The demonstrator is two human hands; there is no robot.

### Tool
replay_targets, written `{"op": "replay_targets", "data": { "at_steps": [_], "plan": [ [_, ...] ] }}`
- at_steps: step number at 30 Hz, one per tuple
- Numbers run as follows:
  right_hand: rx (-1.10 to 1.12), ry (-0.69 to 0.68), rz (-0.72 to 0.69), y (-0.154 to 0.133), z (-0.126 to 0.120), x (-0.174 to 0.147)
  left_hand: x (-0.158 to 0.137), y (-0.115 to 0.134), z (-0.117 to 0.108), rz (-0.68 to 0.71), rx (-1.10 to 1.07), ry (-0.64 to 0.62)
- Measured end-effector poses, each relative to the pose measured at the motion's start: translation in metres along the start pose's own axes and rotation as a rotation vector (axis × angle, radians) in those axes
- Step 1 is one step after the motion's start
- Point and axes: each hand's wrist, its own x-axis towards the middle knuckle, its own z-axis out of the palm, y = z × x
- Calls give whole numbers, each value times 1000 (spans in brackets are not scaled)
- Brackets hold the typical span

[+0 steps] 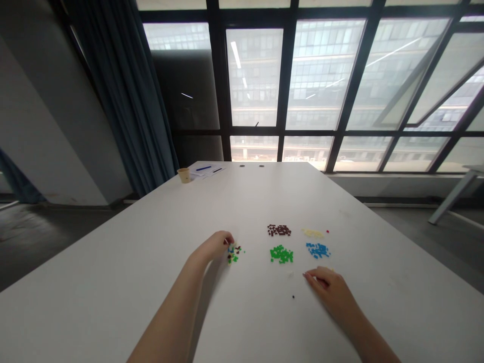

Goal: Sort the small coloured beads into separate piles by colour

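Left hand (216,244) curled at the mixed small pieces (235,259) on a white tabletop (249,201), right hand (329,283) nearer than the blue pieces (318,250), fingertips bunched, cannot tell if either grips a piece

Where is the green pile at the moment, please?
In the head view, the green pile lies right of centre, just below the brown pile and left of the blue pile.
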Motion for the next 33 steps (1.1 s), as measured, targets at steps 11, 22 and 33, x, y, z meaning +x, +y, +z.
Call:
{"op": "replay_targets", "data": {
  "at_steps": [11, 22, 33],
  "plan": [
    [-47, -39, -186, -41, -18, 34, -3, 44, 18, 281, -584, 197],
    [141, 79, -283, -40, 15, 71, -10, 89, 71, 209, -1032, 200],
    [139, 55, -238, -37, 15, 64, -11, 83, 76, 277, -700, 266]
  ]
}}
